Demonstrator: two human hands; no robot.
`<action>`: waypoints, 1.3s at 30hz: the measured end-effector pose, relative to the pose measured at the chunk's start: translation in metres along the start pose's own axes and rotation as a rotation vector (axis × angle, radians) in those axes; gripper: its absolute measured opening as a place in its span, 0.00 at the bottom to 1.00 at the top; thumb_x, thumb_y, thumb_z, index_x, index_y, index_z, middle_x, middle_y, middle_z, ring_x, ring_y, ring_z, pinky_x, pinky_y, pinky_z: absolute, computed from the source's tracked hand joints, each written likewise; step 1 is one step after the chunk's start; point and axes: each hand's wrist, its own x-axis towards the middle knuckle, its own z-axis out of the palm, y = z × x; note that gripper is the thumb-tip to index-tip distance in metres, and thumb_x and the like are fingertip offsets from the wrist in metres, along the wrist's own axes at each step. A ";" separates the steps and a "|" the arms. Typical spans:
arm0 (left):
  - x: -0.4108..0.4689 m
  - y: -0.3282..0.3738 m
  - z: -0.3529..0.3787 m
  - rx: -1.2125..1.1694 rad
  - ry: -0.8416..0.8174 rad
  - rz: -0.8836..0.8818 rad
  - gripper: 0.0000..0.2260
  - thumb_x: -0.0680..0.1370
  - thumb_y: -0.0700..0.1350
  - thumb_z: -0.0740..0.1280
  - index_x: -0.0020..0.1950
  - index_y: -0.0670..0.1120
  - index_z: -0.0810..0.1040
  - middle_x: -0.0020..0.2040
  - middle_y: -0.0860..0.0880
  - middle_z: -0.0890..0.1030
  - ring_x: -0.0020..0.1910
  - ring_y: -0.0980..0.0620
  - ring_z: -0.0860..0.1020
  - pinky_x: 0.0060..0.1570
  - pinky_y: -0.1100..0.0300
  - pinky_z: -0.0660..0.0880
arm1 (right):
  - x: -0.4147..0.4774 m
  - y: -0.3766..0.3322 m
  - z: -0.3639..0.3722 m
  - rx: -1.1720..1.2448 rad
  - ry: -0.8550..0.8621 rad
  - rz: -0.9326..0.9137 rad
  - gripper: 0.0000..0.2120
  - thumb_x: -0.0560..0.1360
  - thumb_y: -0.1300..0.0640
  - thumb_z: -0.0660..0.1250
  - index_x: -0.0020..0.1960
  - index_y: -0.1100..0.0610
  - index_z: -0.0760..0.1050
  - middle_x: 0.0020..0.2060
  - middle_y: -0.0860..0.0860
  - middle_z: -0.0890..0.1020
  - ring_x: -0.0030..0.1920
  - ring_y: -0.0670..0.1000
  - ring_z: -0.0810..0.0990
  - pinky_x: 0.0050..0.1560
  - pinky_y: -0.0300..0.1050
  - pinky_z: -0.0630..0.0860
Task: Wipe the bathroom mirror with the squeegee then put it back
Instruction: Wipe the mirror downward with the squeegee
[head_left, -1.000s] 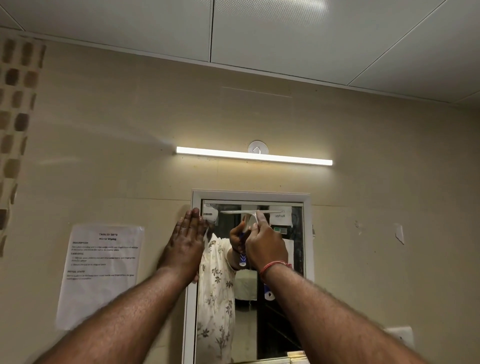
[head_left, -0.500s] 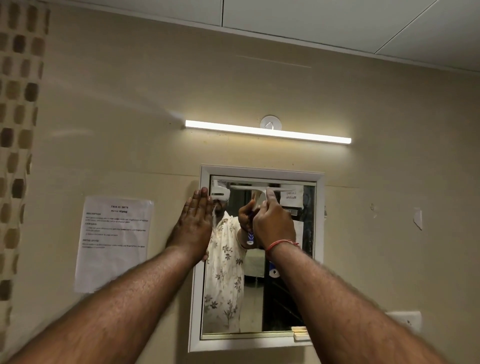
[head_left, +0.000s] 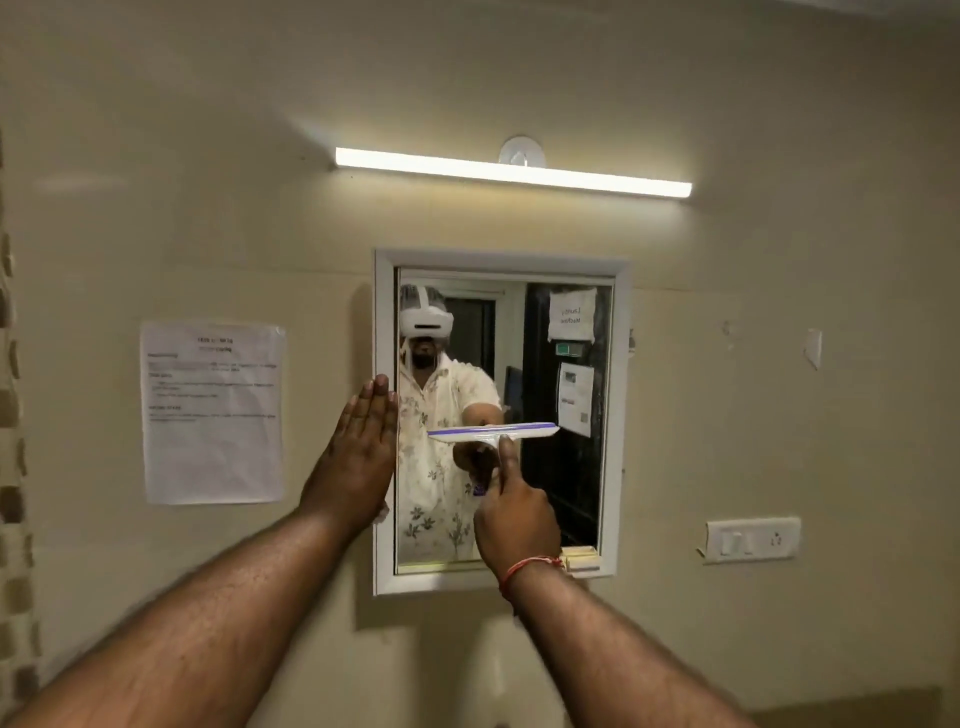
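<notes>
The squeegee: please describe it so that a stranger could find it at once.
Find the white-framed mirror under the tube light. Across the middle of its glass lies the squeegee, held by the right hand. It alone is a flat white bar with a purple stripe.

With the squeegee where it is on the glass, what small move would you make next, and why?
Probably draw the white squeegee with the purple strip straight down: the right hand holds its blade level at mid-height of the white-framed mirror, with glass below it, while the left hand lies flat on the frame's edge.
</notes>
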 end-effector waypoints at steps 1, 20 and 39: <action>-0.010 0.001 0.009 0.016 0.003 0.009 0.72 0.66 0.44 0.87 0.87 0.37 0.31 0.87 0.37 0.26 0.87 0.38 0.29 0.86 0.45 0.36 | -0.009 0.009 0.007 0.002 -0.007 0.015 0.31 0.88 0.49 0.54 0.85 0.34 0.45 0.40 0.53 0.82 0.40 0.54 0.82 0.43 0.52 0.82; -0.069 0.009 0.081 0.064 0.053 0.121 0.62 0.63 0.30 0.83 0.88 0.31 0.48 0.89 0.31 0.44 0.89 0.30 0.45 0.87 0.35 0.56 | -0.098 0.090 0.067 -0.081 -0.188 0.219 0.27 0.88 0.46 0.51 0.85 0.34 0.50 0.52 0.59 0.84 0.50 0.61 0.84 0.50 0.54 0.80; 0.034 -0.051 -0.066 0.220 0.132 0.164 0.71 0.72 0.70 0.78 0.86 0.38 0.28 0.86 0.36 0.25 0.85 0.37 0.24 0.85 0.40 0.30 | 0.011 -0.078 -0.053 0.421 0.004 -0.012 0.21 0.89 0.54 0.56 0.81 0.45 0.68 0.46 0.46 0.84 0.39 0.41 0.80 0.40 0.34 0.73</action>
